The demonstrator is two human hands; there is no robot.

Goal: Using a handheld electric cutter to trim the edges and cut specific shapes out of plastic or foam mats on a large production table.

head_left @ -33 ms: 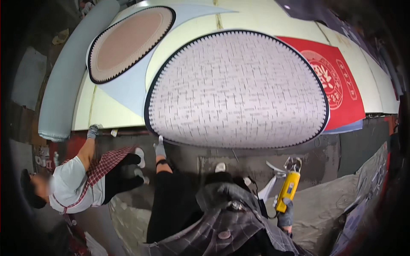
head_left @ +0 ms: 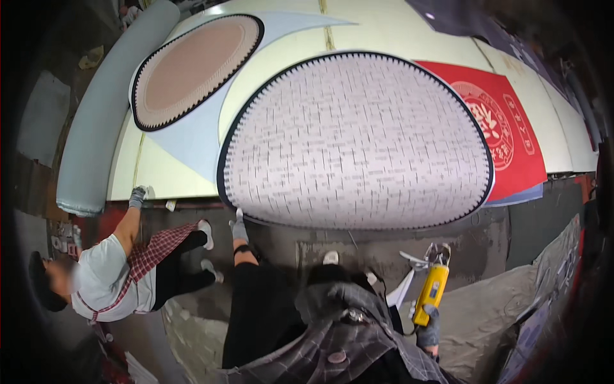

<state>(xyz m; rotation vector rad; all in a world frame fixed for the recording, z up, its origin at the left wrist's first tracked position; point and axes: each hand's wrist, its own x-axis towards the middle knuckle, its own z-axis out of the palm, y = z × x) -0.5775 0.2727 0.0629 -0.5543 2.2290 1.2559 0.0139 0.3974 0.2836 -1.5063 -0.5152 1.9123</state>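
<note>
My left hand (head_left: 239,228), in a grey glove, is at the near left edge of a large mat (head_left: 358,141). Its fingers look apart, one fingertip reaching the mat's dark border. The mat is pale with short dark dashes and a toothed black rim; its near side hangs over the table's front edge. Low on my right, my gloved right hand (head_left: 430,326) is wrapped around the rear end of a yellow corded power tool (head_left: 432,291). The tool's metal head points away from me, short of the table, touching no mat.
A brown oval mat (head_left: 198,70) and a red printed mat (head_left: 511,128) lie on the pale table (head_left: 169,176). A thick grey-blue roll (head_left: 96,128) lines the left. A co-worker (head_left: 115,275) rests a gloved hand on the table edge. Grey cloth (head_left: 492,313) covers the floor at right.
The whole view has shifted a little, so the table and mats appear slightly lower. My left hand remains by the mat's edge, and my right hand keeps hold of the yellow tool.
</note>
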